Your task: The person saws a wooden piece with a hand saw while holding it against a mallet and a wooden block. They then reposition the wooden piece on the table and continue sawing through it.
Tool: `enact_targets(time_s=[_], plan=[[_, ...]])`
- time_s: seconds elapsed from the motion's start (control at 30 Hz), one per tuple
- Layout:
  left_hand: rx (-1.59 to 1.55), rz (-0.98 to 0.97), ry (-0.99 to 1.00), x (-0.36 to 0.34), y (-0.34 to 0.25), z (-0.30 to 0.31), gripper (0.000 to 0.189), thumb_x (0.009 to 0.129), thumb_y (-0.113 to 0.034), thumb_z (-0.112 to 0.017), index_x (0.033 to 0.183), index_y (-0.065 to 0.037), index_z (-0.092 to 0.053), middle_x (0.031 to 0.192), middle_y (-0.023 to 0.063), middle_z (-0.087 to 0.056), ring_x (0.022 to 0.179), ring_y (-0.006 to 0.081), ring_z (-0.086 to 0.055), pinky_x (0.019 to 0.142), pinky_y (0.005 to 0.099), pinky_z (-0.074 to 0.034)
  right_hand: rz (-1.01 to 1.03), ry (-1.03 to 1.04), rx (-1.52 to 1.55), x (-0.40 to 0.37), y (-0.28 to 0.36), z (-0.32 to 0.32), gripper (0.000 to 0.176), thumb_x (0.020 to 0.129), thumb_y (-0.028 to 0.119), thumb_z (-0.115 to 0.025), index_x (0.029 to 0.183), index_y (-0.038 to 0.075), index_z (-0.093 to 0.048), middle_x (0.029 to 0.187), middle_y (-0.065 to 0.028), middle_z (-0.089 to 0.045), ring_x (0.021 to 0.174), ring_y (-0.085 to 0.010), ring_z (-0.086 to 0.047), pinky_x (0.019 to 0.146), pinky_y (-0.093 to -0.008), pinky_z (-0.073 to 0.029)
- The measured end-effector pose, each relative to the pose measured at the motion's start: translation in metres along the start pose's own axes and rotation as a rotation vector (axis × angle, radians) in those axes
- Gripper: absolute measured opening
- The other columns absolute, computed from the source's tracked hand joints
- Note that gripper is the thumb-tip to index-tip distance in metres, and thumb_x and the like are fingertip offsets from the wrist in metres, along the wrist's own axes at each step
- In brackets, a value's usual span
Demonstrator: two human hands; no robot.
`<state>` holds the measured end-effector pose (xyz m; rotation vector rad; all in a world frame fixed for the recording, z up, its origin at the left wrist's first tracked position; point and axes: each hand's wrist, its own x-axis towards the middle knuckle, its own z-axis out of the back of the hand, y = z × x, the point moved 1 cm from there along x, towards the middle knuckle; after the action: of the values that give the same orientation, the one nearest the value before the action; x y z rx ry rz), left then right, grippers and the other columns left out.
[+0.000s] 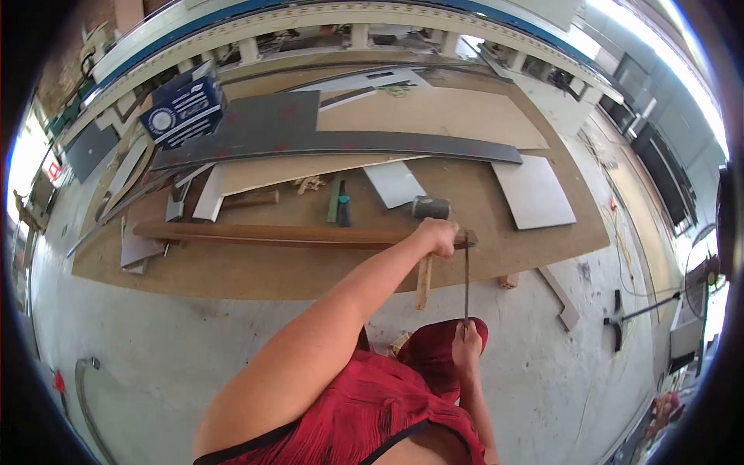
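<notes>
A long brown wooden bar [294, 235] lies across the low work board. My left hand [438, 236] is closed over its right end, fingers wrapped down onto the wood. My right hand [466, 345], near my knee, grips the lower end of a long thin metal tool [466, 283], possibly a file or narrow blade. The tool's far end meets the bar's right end, just beside my left hand. A mallet with a dark head [432, 207] lies behind my left hand, its pale wooden handle [424, 283] showing on the near side of the bar.
A dark L-shaped panel [341, 145] rests on tan sheets behind the bar. A brush [344, 203], pale offcuts [533, 194] and a blue box [182, 106] lie around it. Beyond stands a long machine frame [360, 35]. A bent strip [559, 298] is on the floor at right.
</notes>
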<state>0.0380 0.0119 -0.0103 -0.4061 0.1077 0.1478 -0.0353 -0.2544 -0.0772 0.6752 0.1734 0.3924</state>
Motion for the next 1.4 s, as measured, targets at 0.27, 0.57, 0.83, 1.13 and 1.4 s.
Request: enact_targets(time_s=[0.27,0.57,0.83,1.13,1.4], plan=[[0.032,0.027,0.027,-0.005,-0.006,0.007,0.034,0.058,-0.013,-0.059,0.09,-0.002,-0.057,0.087,0.021,-0.063,0.084,0.0361,-0.062,0.071,0.0436,-0.049,0.085,-0.063,0.027,0.089,0.055,-0.013,0.02,0.088,0.025,-0.046,0.089,0.005,-0.048,0.079,-0.0245,-0.058,0.081,-0.0446,-0.055,0.067,-0.0515,-0.041],[0.068,0.059,0.101,-0.003,-0.009,0.011,0.042,0.057,-0.015,-0.062,0.095,0.0,-0.052,0.088,0.023,-0.062,0.088,0.0359,-0.061,0.075,0.0421,-0.048,0.114,-0.069,0.021,0.064,0.039,-0.013,0.019,0.088,0.023,-0.046,0.086,0.004,-0.046,0.074,-0.0242,-0.058,0.076,-0.0436,-0.056,0.065,-0.051,-0.041],[0.081,0.048,0.038,0.007,0.002,0.001,0.039,0.057,-0.016,-0.063,0.093,-0.002,-0.058,0.097,0.019,-0.062,0.095,0.0338,-0.059,0.079,0.0399,-0.049,-0.001,-0.015,0.022,-0.015,-0.004,-0.002,0.019,0.087,0.023,-0.048,0.085,0.005,-0.047,0.071,-0.0231,-0.058,0.072,-0.042,-0.057,0.062,-0.0509,-0.042],[0.061,0.078,0.073,-0.002,-0.01,0.012,0.034,0.054,-0.016,-0.063,0.085,-0.001,-0.059,0.09,0.0209,-0.063,0.089,0.0357,-0.061,0.077,0.0402,-0.049,0.123,-0.05,0.12,0.076,0.043,-0.013,0.024,0.087,0.026,-0.048,0.084,0.003,-0.046,0.073,-0.0245,-0.056,0.077,-0.0446,-0.054,0.065,-0.0518,-0.039],[0.03,0.046,0.11,0.004,-0.004,0.013,0.034,0.054,-0.015,-0.063,0.084,0.0,-0.059,0.089,0.0213,-0.063,0.089,0.0354,-0.061,0.076,0.0402,-0.049,0.109,-0.039,0.056,0.012,0.0,-0.011,0.018,0.087,0.022,-0.047,0.085,0.004,-0.045,0.069,-0.0232,-0.056,0.07,-0.0431,-0.056,0.06,-0.053,-0.04]])
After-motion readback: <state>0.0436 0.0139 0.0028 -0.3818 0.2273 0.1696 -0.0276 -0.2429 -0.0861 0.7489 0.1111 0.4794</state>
